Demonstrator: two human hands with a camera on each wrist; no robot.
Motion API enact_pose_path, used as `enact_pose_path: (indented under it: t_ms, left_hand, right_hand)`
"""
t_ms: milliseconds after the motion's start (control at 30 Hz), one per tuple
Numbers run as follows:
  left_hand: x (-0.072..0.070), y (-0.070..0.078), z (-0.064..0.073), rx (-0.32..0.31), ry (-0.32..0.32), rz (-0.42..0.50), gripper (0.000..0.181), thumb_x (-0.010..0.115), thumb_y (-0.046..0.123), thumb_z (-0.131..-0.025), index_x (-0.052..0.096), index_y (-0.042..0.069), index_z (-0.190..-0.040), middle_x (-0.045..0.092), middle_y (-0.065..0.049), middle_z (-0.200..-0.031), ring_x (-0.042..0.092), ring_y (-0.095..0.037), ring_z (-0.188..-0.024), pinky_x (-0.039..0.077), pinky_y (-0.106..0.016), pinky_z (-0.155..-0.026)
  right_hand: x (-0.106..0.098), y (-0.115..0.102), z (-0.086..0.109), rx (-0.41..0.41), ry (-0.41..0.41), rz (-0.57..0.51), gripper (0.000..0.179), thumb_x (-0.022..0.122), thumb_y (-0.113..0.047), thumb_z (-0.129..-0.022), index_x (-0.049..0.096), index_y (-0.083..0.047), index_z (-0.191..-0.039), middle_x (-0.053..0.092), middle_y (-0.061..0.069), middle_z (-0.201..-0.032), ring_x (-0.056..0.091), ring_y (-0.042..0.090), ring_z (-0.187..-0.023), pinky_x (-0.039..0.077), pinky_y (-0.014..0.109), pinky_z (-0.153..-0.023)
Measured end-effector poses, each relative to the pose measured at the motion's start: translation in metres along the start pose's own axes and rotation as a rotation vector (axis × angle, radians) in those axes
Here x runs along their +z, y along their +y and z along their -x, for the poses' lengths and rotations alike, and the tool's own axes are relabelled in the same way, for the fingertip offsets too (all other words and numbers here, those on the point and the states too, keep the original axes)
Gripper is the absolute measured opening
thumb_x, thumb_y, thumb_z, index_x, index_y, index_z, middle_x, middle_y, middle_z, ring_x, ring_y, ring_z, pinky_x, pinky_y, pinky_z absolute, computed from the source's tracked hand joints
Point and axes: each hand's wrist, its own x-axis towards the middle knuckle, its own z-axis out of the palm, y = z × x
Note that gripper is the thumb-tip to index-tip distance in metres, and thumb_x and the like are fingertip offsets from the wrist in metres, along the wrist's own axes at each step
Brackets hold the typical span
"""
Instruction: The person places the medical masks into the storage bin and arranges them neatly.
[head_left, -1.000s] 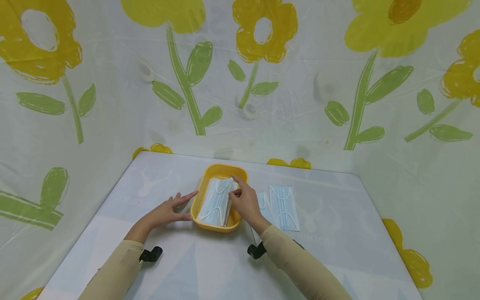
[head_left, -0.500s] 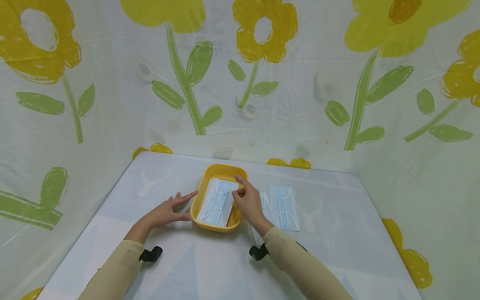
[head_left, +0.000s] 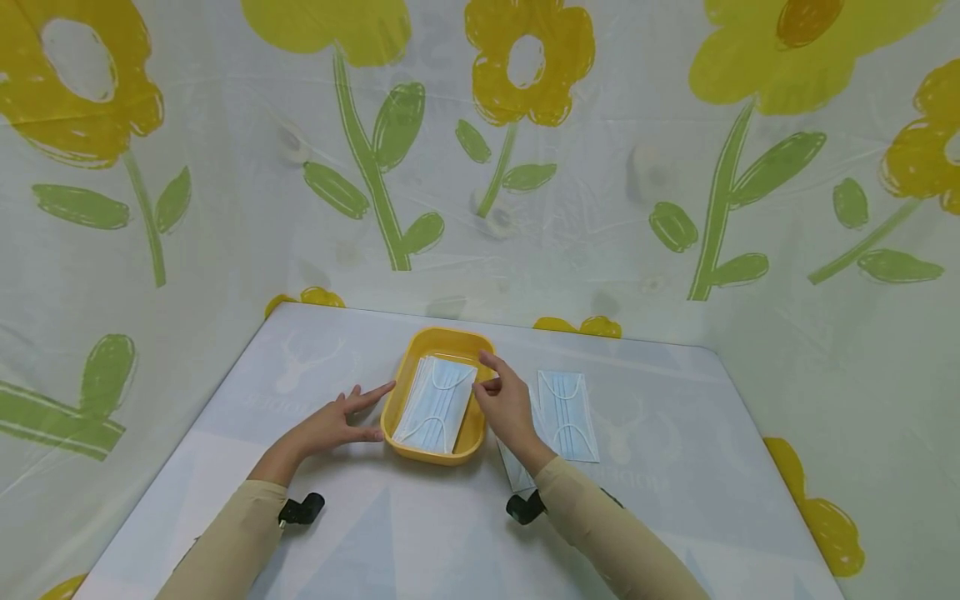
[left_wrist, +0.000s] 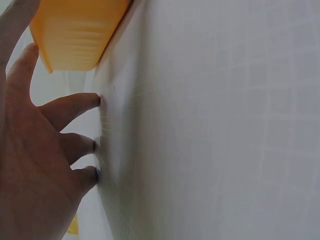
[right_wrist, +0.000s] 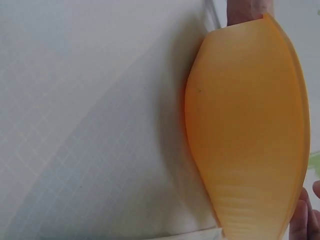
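A yellow plastic basket (head_left: 435, 457) on the table contains a stack of pale blue face masks (head_left: 437, 402) with white ear loops. The left hand (head_left: 326, 427), fingers spread, touches the basket's left rim with thumb and index finger. In the left wrist view, the other fingers (left_wrist: 75, 107) of that hand are bent down to the table. Over the basket's right rim hovers the right hand (head_left: 510, 410), thumb and fingers loosely bent, with nothing visible between them. Only some of its fingertips (right_wrist: 300, 220) show in the right wrist view, at the rim.
Right of the basket a face mask (head_left: 568, 417) lies flat on the table (head_left: 360, 533). Another mask (head_left: 516, 471) lies partly hidden under the right hand and wrist. A flower-printed curtain (head_left: 570, 242) encloses the table's back and sides.
The right hand has let go of the top mask and drawn back rightward to the basket's rim. That mask now lies flatter on the stack. The left hand has stayed in place.
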Motion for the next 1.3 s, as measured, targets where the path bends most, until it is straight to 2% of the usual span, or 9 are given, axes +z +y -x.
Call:
enact_pose_path:
  t_ms: [233,400,567,733,933,1133,1300]
  left_hand:
    - [-0.001,0.002,0.001,-0.013,-0.004,0.008,0.090,0.080,0.052,-0.083,0.032,0.041,-0.159,0.024,-0.011,-0.167,-0.001,-0.055,-0.150,0.003,-0.082,-0.109]
    - [-0.001,0.002,0.001,-0.006,-0.002,0.005,0.090,0.080,0.051,-0.084,0.032,0.041,-0.159,0.024,-0.011,-0.167,-0.001,-0.055,-0.150,0.004,-0.082,-0.109]
    - [-0.001,0.000,0.001,-0.003,0.000,0.007,0.090,0.080,0.051,-0.084,0.032,0.042,-0.159,0.024,-0.011,-0.167,-0.001,-0.055,-0.150,0.004,-0.082,-0.108]
    - [-0.001,0.001,0.001,-0.004,-0.001,0.007,0.090,0.080,0.052,-0.083,0.032,0.042,-0.159,0.025,-0.010,-0.166,0.000,-0.055,-0.150,0.004,-0.082,-0.109]
    - [-0.001,0.002,0.001,-0.002,-0.002,0.004,0.091,0.080,0.054,-0.083,0.032,0.041,-0.159,0.026,-0.009,-0.167,0.000,-0.054,-0.151,0.004,-0.082,-0.109]
    - [-0.001,0.002,0.001,-0.014,-0.003,0.002,0.091,0.080,0.054,-0.083,0.032,0.041,-0.159,0.024,-0.010,-0.167,-0.001,-0.055,-0.150,0.004,-0.083,-0.108]
    - [-0.001,0.002,0.001,-0.021,-0.002,-0.004,0.092,0.080,0.054,-0.082,0.031,0.042,-0.159,0.022,-0.013,-0.167,-0.002,-0.057,-0.149,0.005,-0.084,-0.107]
  right_hand:
    - [-0.005,0.006,0.001,0.000,0.031,-0.007,0.050,0.069,-0.003,-0.093,0.059,-0.011,-0.141,0.064,0.005,-0.135,0.064,0.015,-0.083,0.058,0.024,-0.073]
    - [-0.008,0.007,0.003,0.004,0.048,0.002,0.050,0.068,-0.004,-0.095,0.056,-0.009,-0.143,0.063,0.007,-0.135,0.065,0.016,-0.087,0.059,0.025,-0.076]
    - [-0.012,0.010,0.006,0.011,0.067,0.014,0.053,0.068,-0.004,-0.095,0.056,-0.014,-0.145,0.063,0.005,-0.134,0.066,0.016,-0.089,0.059,0.026,-0.078]
    - [-0.016,0.015,0.009,-0.010,0.085,0.012,0.051,0.068,-0.006,-0.095,0.057,-0.017,-0.144,0.064,0.006,-0.131,0.067,0.017,-0.090,0.059,0.027,-0.079]
    - [-0.019,0.021,0.011,-0.037,0.107,0.023,0.050,0.069,-0.005,-0.095,0.057,-0.014,-0.143,0.064,0.010,-0.130,0.068,0.019,-0.090,0.060,0.028,-0.079]
    - [-0.023,0.027,0.013,-0.014,0.111,0.057,0.050,0.068,-0.005,-0.095,0.058,-0.015,-0.143,0.064,0.008,-0.130,0.067,0.018,-0.088,0.059,0.027,-0.081]
    - [-0.026,0.034,0.016,-0.020,0.102,0.075,0.053,0.069,-0.002,-0.093,0.057,-0.013,-0.143,0.064,0.012,-0.130,0.067,0.020,-0.089,0.059,0.029,-0.080]
